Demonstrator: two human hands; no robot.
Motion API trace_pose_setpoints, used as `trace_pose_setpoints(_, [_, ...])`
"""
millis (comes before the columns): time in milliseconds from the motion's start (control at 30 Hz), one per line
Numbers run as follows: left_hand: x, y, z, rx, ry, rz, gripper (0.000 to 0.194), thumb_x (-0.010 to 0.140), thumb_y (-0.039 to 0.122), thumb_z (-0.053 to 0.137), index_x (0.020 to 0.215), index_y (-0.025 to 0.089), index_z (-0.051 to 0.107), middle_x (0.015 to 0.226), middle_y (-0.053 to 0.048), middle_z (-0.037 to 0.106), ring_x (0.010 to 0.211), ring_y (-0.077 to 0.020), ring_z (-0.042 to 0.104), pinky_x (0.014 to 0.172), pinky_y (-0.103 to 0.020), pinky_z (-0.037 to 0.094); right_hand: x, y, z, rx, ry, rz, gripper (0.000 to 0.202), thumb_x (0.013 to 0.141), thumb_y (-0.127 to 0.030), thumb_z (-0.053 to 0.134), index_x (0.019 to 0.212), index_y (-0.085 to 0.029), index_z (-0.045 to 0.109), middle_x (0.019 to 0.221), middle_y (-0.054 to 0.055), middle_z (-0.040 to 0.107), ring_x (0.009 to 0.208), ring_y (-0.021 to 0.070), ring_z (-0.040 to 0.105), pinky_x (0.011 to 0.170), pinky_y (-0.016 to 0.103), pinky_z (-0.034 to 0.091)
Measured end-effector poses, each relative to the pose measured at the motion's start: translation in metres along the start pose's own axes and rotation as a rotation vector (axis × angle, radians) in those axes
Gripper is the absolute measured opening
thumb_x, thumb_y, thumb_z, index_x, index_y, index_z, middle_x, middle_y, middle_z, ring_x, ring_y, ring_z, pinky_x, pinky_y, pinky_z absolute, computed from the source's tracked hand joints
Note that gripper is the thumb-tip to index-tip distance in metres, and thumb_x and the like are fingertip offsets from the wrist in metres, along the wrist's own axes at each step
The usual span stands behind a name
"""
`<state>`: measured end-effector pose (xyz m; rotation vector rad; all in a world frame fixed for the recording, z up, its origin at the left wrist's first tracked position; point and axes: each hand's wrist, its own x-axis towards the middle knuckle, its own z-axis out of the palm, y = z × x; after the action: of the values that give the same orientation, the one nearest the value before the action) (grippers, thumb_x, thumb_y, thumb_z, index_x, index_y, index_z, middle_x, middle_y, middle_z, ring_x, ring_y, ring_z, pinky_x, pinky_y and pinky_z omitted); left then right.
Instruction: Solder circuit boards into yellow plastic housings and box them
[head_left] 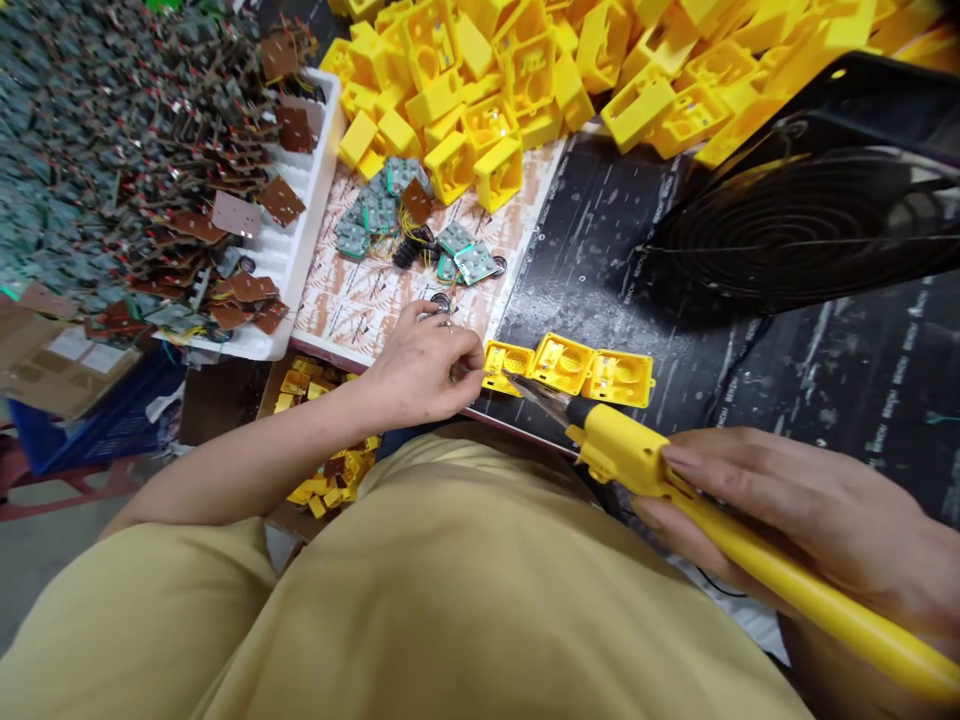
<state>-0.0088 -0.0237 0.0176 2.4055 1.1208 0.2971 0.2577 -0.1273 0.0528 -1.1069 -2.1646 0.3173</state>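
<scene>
Three yellow plastic housings (570,368) lie in a row on the black desk (825,380) at its near edge; faint print on the desk mat is too blurred to read; the left hand (424,365), curled with fingertips pinched, touches the leftmost housing; the right hand (810,520) is wrapped around a yellow soldering iron (675,480), its tip resting on that housing; farther off sit a heap of yellow housings (570,70), green circuit boards (420,225), a white tray (300,220) and a black fan (817,210).
</scene>
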Motion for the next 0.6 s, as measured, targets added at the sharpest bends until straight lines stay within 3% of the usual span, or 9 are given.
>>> trace_pose_setpoints(200, [0.003, 0.002, -0.005, 0.038, -0.044, 0.007, 0.020, 0.080, 0.029, 0.048, 0.074, 0.017, 0.064, 0.070, -0.002, 0.067, 0.077, -0.0192, 0.060, 0.103, -0.048, 0.034, 0.003, 0.010, 0.003, -0.027, -0.085, -0.083, 0.023, 0.100, -0.027, 0.054, 0.081, -0.015, 0.061, 0.076, 0.005, 0.066, 0.078, 0.0049, 0.065, 0.077, 0.015, 0.054])
trace_pose_setpoints(333, [0.007, 0.004, -0.008, 0.075, -0.082, 0.008, 0.020, 0.080, 0.028, 0.049, 0.073, 0.017, 0.064, 0.072, -0.003, 0.069, 0.077, -0.0196, 0.060, 0.104, -0.050, 0.033, 0.009, 0.009, 0.005, -0.016, -0.034, -0.179, 0.007, 0.093, -0.019, 0.066, 0.088, -0.015, 0.061, 0.079, 0.004, 0.068, 0.079, 0.0080, 0.066, 0.076, 0.020, 0.058])
trace_pose_setpoints(467, [0.012, 0.007, -0.011, 0.111, -0.127, 0.011, 0.019, 0.077, 0.026, 0.049, 0.070, 0.017, 0.065, 0.071, -0.003, 0.069, 0.077, -0.0198, 0.060, 0.105, -0.050, 0.032, 0.013, 0.009, 0.002, -0.027, -0.016, -0.295, 0.007, 0.088, -0.018, 0.070, 0.091, -0.017, 0.063, 0.081, 0.003, 0.069, 0.080, 0.0115, 0.067, 0.072, 0.024, 0.060])
trace_pose_setpoints(600, [0.015, 0.010, -0.016, 0.175, -0.178, 0.007, 0.021, 0.079, 0.026, 0.049, 0.070, 0.017, 0.066, 0.069, -0.004, 0.068, 0.076, -0.0202, 0.060, 0.104, -0.049, 0.033, 0.007, 0.016, -0.011, -0.010, -0.074, -0.177, 0.017, 0.084, -0.014, 0.073, 0.095, -0.019, 0.062, 0.084, 0.002, 0.068, 0.081, 0.0106, 0.066, 0.069, 0.024, 0.058])
